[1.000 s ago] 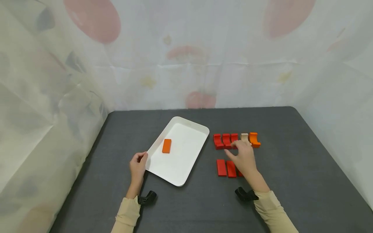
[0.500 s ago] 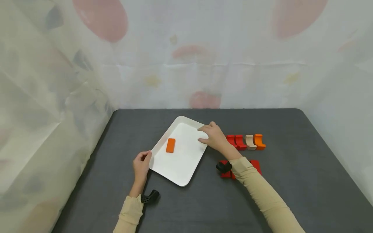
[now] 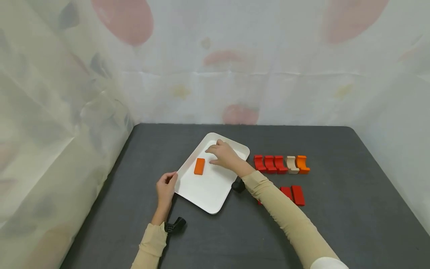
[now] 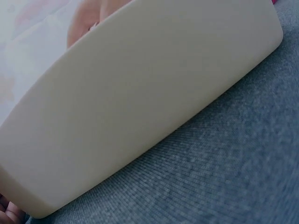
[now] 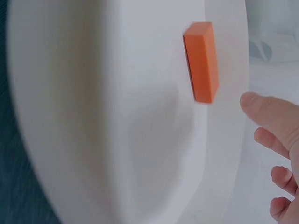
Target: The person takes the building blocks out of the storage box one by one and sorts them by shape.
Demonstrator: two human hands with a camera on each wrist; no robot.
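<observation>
A white tray stands at an angle on the table, and one orange rectangular block lies inside it. My left hand pinches the tray's left corner between thumb and fingers. Over the tray, just right of the orange block, is my right hand, its thumb and fingers spread apart with nothing between them. In the right wrist view the orange block is close to the fingertips but apart from them. The left wrist view is mostly filled by the tray's outer wall.
Right of the tray runs a row of curved blocks: several red ones, a beige one and an orange one. Nearer to me are flat red blocks, partly hidden by the right sleeve. A patterned cloth hangs behind the table.
My right hand has left the row of curved blocks and moved left over the tray. The left hand keeps its hold on the tray's corner. The camera view has shifted slightly.
</observation>
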